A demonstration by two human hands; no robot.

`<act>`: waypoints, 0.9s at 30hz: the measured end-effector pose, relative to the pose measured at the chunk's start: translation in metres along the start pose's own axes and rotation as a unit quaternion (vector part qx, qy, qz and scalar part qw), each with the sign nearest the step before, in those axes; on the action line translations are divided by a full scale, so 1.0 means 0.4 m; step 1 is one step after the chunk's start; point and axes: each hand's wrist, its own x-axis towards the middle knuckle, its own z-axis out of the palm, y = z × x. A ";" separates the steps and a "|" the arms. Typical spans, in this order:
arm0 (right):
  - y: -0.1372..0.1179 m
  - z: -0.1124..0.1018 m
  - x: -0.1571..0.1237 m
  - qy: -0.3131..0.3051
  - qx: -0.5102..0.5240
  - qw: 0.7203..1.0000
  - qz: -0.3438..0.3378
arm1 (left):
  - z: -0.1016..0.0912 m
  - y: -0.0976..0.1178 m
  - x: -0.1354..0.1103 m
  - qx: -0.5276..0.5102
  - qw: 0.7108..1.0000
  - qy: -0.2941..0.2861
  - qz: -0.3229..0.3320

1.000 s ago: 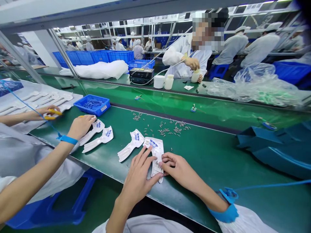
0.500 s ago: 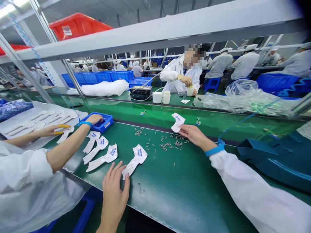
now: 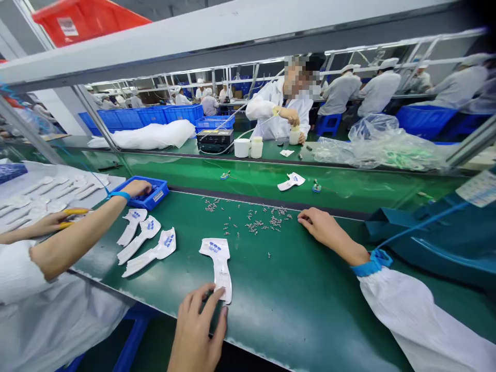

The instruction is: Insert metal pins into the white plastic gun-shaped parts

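Observation:
My left hand [image 3: 201,325] is at the front edge of the green table, fingers apart. Its index fingertip touches the lower end of a white plastic handle shell [image 3: 221,266] that lies flat, with blue marks at its wide end. My right hand [image 3: 329,232], with a blue wrist strap [image 3: 372,263], hovers over or rests at the table's far edge, fingers loosely bent and nothing seen in them. Small metal screws [image 3: 256,226] lie scattered to its left. Beyond it another white shell [image 3: 291,181] lies on the green belt [image 3: 256,173].
A co-worker's hand [image 3: 138,188] reaches into a blue tray [image 3: 160,195] at left; yellow-handled pliers [image 3: 72,217] are in the other hand. Several white shells [image 3: 155,253] lie between us. A dark teal bin [image 3: 434,232] stands at right. A shelf beam [image 3: 217,41] crosses overhead.
My right hand has let go of the shell, which now lies on the belt, and drawn back. The shell by my left hand has turned more upright in view.

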 end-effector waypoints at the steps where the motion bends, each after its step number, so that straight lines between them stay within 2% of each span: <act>1: -0.001 -0.001 -0.007 0.002 -0.009 1.000 0.004 | 0.013 0.017 -0.001 -0.005 1.000 0.002 0.000; 6: -0.052 -0.028 -0.079 -0.017 -0.018 1.000 0.004 | 0.064 0.090 -0.010 -0.024 0.999 -0.006 0.021; 9: -0.109 -0.038 -0.135 -0.082 0.083 0.993 0.015 | 0.072 0.108 -0.012 -0.035 0.998 -0.029 0.031; 12: -0.175 -0.030 -0.181 -0.167 0.246 0.954 0.042 | 0.067 0.111 -0.012 -0.051 0.997 -0.048 0.041; 15: -0.244 -0.005 -0.218 -0.225 0.387 0.892 0.057 | 0.056 0.118 -0.005 -0.077 0.995 -0.038 0.042; 20: -0.337 0.045 -0.262 -0.289 0.524 0.799 0.063 | 0.046 0.154 0.035 -0.095 0.995 0.011 0.040; 23: -0.352 0.058 -0.271 -0.287 0.560 0.775 0.065 | 0.049 0.172 0.063 -0.100 0.993 0.034 0.053; 27: -0.344 0.066 -0.272 -0.265 0.576 0.770 0.075 | 0.057 0.180 0.079 -0.102 0.992 0.048 0.055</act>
